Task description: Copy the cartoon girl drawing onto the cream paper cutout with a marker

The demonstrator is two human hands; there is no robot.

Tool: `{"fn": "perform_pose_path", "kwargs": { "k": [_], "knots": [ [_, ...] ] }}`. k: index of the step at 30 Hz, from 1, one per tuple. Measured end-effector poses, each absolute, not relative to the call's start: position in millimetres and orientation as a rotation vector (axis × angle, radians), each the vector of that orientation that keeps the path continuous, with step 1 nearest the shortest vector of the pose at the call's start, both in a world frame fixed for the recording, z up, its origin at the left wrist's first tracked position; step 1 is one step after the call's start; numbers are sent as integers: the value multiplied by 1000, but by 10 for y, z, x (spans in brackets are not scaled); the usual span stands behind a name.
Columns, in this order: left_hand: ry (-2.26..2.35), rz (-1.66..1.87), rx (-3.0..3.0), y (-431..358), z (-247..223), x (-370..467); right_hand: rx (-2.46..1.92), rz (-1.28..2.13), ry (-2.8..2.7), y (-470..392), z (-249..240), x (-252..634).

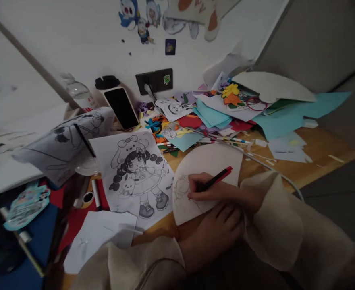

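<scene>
A black pen with a red end (222, 175) is gripped in my right hand (203, 188), its tip down by faint line work on a white sheet with a rounded edge (210, 159). My left hand (215, 231) lies flat at the lower edge of this sheet, fingers extended and partly covered by my right wrist. To the left of the sheet is a printed picture of a girl with braids and a dog-eared hat (136, 169). The pen's tip is hidden by my fingers.
A phone (122, 108) leans against a dark-lidded cup (107, 82), beside a plastic bottle (79, 93). Coloured paper scraps (212, 114) pile up along the wall. A white cable (274, 169) crosses the right side. Cut white paper (100, 231) lies front left.
</scene>
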State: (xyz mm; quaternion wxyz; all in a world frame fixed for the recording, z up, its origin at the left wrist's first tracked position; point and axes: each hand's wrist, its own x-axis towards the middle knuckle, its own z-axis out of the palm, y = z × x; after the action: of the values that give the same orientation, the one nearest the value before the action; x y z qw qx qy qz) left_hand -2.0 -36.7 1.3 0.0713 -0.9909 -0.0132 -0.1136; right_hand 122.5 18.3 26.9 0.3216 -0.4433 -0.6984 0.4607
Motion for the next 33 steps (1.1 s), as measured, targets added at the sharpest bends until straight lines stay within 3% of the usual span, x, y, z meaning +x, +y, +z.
{"fn": "perform_pose_path", "kwargs": {
  "k": [18, 33],
  "knots": [
    [-44, -374, -3073, -327, 139, -31, -1143, 1060, -1945, 179, 220, 1178],
    [-35, -397, -3062, -354, 5, 4, -1223, 1124, -1950, 152, 171, 1210]
  ]
}}
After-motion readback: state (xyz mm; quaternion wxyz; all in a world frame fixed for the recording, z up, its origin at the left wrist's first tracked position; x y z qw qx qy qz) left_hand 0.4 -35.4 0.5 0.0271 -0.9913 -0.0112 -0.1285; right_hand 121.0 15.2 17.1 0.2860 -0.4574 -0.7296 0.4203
